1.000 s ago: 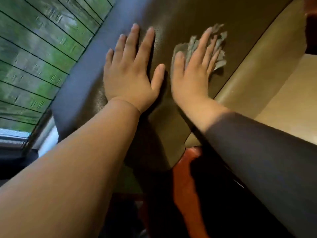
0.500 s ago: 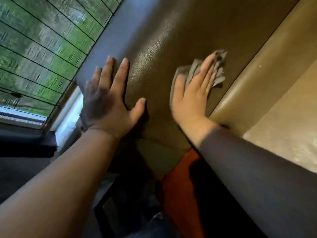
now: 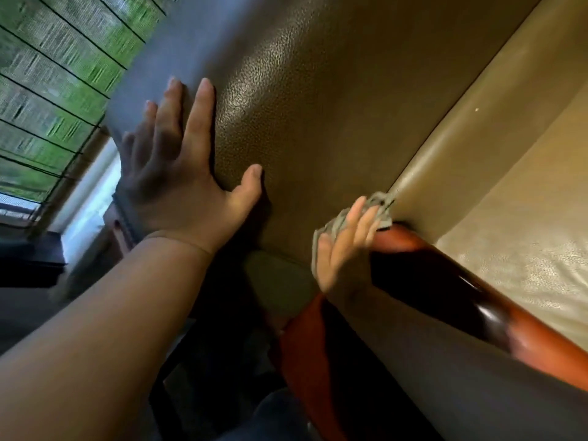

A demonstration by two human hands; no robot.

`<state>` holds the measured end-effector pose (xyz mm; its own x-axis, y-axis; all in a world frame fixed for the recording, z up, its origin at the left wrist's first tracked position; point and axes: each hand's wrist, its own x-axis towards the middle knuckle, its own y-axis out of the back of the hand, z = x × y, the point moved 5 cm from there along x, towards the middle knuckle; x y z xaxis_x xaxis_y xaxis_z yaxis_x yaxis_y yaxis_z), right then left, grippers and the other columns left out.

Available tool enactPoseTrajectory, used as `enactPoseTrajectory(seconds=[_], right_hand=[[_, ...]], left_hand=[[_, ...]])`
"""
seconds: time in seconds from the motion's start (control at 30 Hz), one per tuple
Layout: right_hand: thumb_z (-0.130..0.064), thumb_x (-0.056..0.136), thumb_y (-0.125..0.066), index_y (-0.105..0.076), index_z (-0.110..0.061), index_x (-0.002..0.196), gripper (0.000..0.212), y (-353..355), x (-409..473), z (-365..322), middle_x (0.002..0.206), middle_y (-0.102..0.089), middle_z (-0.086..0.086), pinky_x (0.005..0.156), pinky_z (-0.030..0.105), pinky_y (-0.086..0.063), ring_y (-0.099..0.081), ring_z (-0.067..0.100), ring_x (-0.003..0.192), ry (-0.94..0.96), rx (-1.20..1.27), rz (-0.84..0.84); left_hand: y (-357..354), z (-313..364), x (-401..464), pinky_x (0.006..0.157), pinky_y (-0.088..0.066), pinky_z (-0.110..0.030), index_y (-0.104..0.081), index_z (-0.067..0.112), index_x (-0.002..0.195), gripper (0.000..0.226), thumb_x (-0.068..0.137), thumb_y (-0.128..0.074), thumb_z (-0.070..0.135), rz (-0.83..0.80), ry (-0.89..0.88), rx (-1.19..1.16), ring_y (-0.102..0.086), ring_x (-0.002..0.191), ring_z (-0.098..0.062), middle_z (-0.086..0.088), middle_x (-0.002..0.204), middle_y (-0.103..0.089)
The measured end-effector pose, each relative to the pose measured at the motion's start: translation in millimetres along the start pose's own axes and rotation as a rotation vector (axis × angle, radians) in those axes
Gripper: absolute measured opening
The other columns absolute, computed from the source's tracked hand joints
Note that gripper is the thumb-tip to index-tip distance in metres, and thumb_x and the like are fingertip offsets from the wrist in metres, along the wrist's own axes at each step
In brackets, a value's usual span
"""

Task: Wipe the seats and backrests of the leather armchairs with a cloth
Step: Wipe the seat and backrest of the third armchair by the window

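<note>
While the head view tilts hard, the left hand (image 3: 178, 183) lies flat on the dark brown leather backrest (image 3: 334, 106), fingers straight and spread, thumb out to the side, holding nothing. Right hand (image 3: 345, 249) sits low on the same backrest, fingers straight, pressing a grey cloth (image 3: 377, 208) against the leather; cloth bunches out past the fingertips and along the thumb side. Cloth is right at the corner where backrest meets the lighter tan seat cushion (image 3: 515, 224), touching or just beside the end of the glossy red-brown wooden armrest (image 3: 477, 300). Right forearm is in a dark sleeve (image 3: 429, 345), running alongside the armrest. Left forearm bare, thin band at the wrist. Hands apart, left higher up on the backrest. Upper left: window with dark slatted blind (image 3: 57, 74), green blur behind. Frame motion-blurred, cloth edges soft.
</note>
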<state>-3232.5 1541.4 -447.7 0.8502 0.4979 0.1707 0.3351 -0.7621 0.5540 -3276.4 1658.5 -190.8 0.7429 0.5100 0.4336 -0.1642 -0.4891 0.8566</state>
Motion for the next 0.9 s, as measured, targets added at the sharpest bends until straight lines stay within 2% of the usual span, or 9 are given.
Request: enactPoseTrajectory(seconds=[0.03, 0.1, 0.2, 0.4, 0.6, 0.67, 0.73, 0.8, 0.9], right_hand=[[-0.021, 0.107, -0.046, -0.053, 0.022, 0.131, 0.050, -5.7, -25.1, -7.1, 0.155, -0.019, 0.048, 0.116, 0.073, -0.025, -0.019, 0.065, 0.146, 0.081, -0.048, -0.015], [-0.018, 0.103, -0.052, -0.053, 0.021, 0.121, 0.043, -10.0, -52.5, -10.2, 0.149, -0.021, 0.054, 0.109, 0.078, -0.031, -0.026, 0.071, 0.139, 0.159, -0.067, -0.092], [-0.044, 0.102, -0.044, -0.021, 0.015, 0.154, 0.081, 4.3, -22.8, 9.8, 0.159, -0.013, 0.044, 0.119, 0.070, -0.025, -0.014, 0.058, 0.150, -0.003, 0.014, -0.134], [-0.032, 0.109, -0.035, 0.009, -0.009, 0.164, 0.073, 54.0, 106.7, 28.8, 0.171, 0.009, 0.022, 0.129, 0.051, -0.004, 0.012, 0.035, 0.158, -0.176, 0.231, -0.030], [-0.034, 0.102, -0.036, -0.012, 0.007, 0.156, 0.072, 46.6, 49.2, 2.2, 0.159, -0.023, 0.041, 0.117, 0.068, -0.031, -0.024, 0.055, 0.150, -0.022, 0.096, -0.097], [-0.027, 0.105, -0.034, -0.007, 0.007, 0.157, 0.068, 71.2, 113.8, -7.2, 0.162, -0.015, 0.039, 0.122, 0.068, -0.020, -0.015, 0.054, 0.153, -0.069, 0.193, -0.063], [-0.023, 0.110, -0.033, 0.002, -0.002, 0.164, 0.068, 104.9, 184.2, -14.0, 0.170, 0.001, 0.027, 0.128, 0.054, -0.004, 0.004, 0.041, 0.158, -0.114, 0.220, -0.005], [-0.023, 0.110, -0.033, 0.002, -0.005, 0.164, 0.067, 114.2, 209.0, -19.2, 0.170, 0.002, 0.024, 0.129, 0.049, -0.002, 0.005, 0.038, 0.159, -0.091, 0.207, 0.025], [-0.020, 0.106, -0.035, -0.007, -0.002, 0.164, 0.067, 104.8, 138.5, -37.7, 0.170, -0.003, 0.024, 0.129, 0.048, -0.002, -0.004, 0.040, 0.158, 0.222, 0.136, -0.162]], left_hand=[[1.0, 0.7, 0.0, 0.124, -0.028, -0.055, -0.031, 0.028, 0.165, 0.096, 0.082, -0.056, 0.071, -0.009, 0.005, 0.001, -0.038, 0.150, -0.041, -0.010, 0.169, -0.034], [1.5, 0.3, 0.4, 0.124, -0.029, -0.056, -0.032, 0.028, 0.165, 0.097, 0.081, -0.057, 0.071, -0.012, 0.009, 0.002, -0.038, 0.150, -0.042, -0.010, 0.168, -0.034], [0.5, 0.4, -0.1, 0.124, -0.029, -0.057, -0.031, 0.028, 0.165, 0.097, 0.081, -0.057, 0.071, -0.015, 0.003, 0.007, -0.038, 0.150, -0.042, -0.009, 0.169, -0.034], [-2.2, -1.5, -1.3, 0.126, -0.025, -0.054, -0.027, 0.029, 0.165, 0.096, 0.083, -0.053, 0.071, -0.028, 0.024, 0.005, -0.034, 0.152, -0.040, -0.009, 0.170, -0.030], [1.3, -0.3, -0.4, 0.126, -0.024, -0.056, -0.026, 0.033, 0.165, 0.097, 0.080, -0.054, 0.073, -0.059, 0.060, 0.005, -0.030, 0.155, -0.036, -0.004, 0.171, -0.028], [1.3, 1.1, -0.5, 0.126, -0.023, -0.056, -0.027, 0.032, 0.164, 0.097, 0.081, -0.053, 0.072, -0.073, 0.065, -0.007, -0.029, 0.156, -0.036, -0.004, 0.171, -0.028], [2.1, 1.4, -0.3, 0.125, -0.025, -0.057, -0.028, 0.030, 0.164, 0.096, 0.081, -0.053, 0.072, -0.068, 0.057, 0.024, -0.032, 0.154, -0.037, -0.005, 0.170, -0.029], [1.3, 3.4, 0.0, 0.125, -0.024, -0.056, -0.027, 0.030, 0.165, 0.096, 0.082, -0.050, 0.072, -0.092, 0.063, 0.048, -0.031, 0.154, -0.037, -0.006, 0.171, -0.029], [2.5, 12.4, -2.8, 0.126, -0.019, -0.059, -0.023, 0.030, 0.165, 0.097, 0.081, -0.045, 0.073, -0.157, 0.159, 0.057, -0.025, 0.157, -0.037, -0.006, 0.173, -0.023]])
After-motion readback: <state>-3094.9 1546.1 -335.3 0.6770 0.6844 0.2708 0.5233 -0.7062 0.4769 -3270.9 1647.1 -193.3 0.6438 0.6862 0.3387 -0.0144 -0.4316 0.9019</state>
